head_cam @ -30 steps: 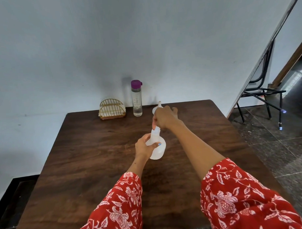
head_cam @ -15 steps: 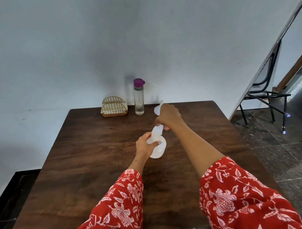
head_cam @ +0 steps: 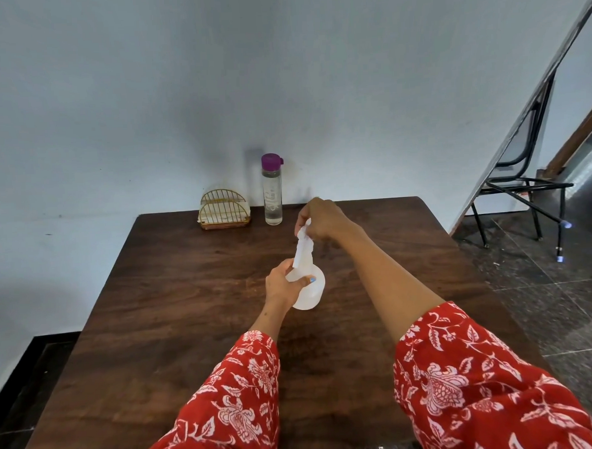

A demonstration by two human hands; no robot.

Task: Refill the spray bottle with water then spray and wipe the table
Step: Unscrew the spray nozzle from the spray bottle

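I have the white spray bottle (head_cam: pixel 308 289) standing on the dark wooden table (head_cam: pixel 176 295), about midway across it and a little toward the far edge. My left hand (head_cam: pixel 285 285) is wrapped around the upper part of its round body, thumb across the near side with a blue-painted nail showing, fingers curled around the far side. My right hand (head_cam: pixel 323 220) reaches over from the right and grips the white spray head (head_cam: pixel 303 246) at the top, fingers closed on its upper end; the head and its neck lean up and away from the bottle body toward that hand. I cannot tell from here whether the head is seated on the bottle's neck or loosened from it. Both forearms are bare, and my red floral sleeves (head_cam: pixel 478 386) fill the near edge of the view. At the far edge of the table, against the pale wall, stands a clear water bottle (head_cam: pixel 272 195) with a purple cap, upright, and just to its left sits a gold wire napkin holder (head_cam: pixel 224 210) with white napkins in it. Off to the right, on the dark tiled floor, is a black metal chair (head_cam: pixel 521 169).
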